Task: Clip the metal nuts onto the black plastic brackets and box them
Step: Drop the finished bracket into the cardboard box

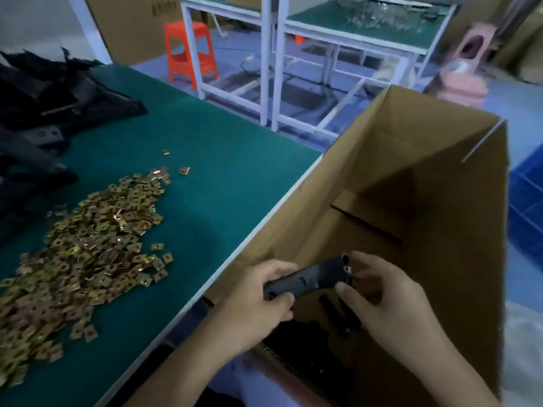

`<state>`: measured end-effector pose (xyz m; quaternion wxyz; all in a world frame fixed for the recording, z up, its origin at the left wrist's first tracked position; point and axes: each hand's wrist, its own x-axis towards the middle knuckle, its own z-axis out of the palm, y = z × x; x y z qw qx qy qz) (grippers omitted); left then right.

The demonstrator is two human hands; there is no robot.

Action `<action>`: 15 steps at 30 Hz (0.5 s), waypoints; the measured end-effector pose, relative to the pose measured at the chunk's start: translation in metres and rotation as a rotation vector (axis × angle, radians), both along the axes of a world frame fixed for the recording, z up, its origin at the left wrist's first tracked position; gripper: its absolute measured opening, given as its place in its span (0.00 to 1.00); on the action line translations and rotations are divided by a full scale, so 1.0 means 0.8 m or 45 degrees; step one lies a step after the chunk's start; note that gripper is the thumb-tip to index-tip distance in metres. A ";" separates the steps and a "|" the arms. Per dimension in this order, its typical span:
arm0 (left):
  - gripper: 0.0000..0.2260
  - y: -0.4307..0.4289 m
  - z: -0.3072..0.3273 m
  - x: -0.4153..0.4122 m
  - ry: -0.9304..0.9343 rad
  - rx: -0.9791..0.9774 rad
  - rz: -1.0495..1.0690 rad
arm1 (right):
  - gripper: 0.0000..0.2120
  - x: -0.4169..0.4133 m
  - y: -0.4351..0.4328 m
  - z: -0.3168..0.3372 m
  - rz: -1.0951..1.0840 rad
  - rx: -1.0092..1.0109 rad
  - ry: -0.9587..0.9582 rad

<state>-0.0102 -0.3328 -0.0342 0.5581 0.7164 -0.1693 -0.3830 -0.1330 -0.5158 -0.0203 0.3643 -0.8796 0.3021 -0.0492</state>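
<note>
1. Both hands show in the head view, low and right of centre. Each is closed on the same black plastic bracket [308,279], held over the near end of an open cardboard box [435,177].
2. Left hand [264,295]: fingers and thumb are curled round the bracket's lower left end, above the box's left wall.
3. Right hand [382,298]: thumb and fingertips pinch the bracket's upper right end, and the remaining fingers are bent loosely beneath.
4. That bracket lies slanted, rising from lower left to upper right. A metal nut [347,269] sits on its upper right end, just beside the right fingertips.
5. Inside the box, below the hands, more black brackets [340,315] lie on the bottom; their number cannot be told in the shadow. A flat piece of cardboard [367,212] lies farther in.
6. The box stands right beside the right edge of the green counter [229,171].
7. On the counter to the left, well apart from the hands, a wide pile of metal nuts [88,254] is spread out, with a few stray nuts [184,170] past its far end.
8. A heap of black plastic parts [44,113] fills the counter's far left side, near the pile.
9. Beyond the counter stand an orange stool [188,51], white-framed tables [352,33] with green tops and a pink stool [467,69]. A blue crate [526,212] shows at the right edge.
</note>
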 end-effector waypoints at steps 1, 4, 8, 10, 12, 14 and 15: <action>0.16 -0.003 -0.008 0.001 -0.081 0.044 -0.027 | 0.27 -0.005 -0.002 -0.009 0.004 0.034 0.050; 0.17 -0.008 -0.024 0.010 -0.439 0.225 -0.175 | 0.20 -0.014 -0.005 -0.026 0.059 0.116 0.193; 0.17 -0.008 -0.026 0.019 -0.665 0.304 -0.318 | 0.17 -0.012 -0.008 -0.031 0.097 0.104 0.289; 0.16 -0.004 -0.022 0.023 -0.765 0.259 -0.325 | 0.17 -0.006 -0.005 -0.029 0.103 0.079 0.243; 0.15 0.001 -0.012 0.028 -0.773 0.182 -0.295 | 0.15 0.005 0.007 -0.021 0.135 0.065 0.157; 0.14 0.008 0.003 0.031 -0.726 0.079 -0.266 | 0.13 0.023 0.026 -0.008 0.168 0.031 0.002; 0.14 0.013 0.012 0.033 -0.703 0.028 -0.251 | 0.13 0.037 0.039 0.000 0.196 0.008 -0.083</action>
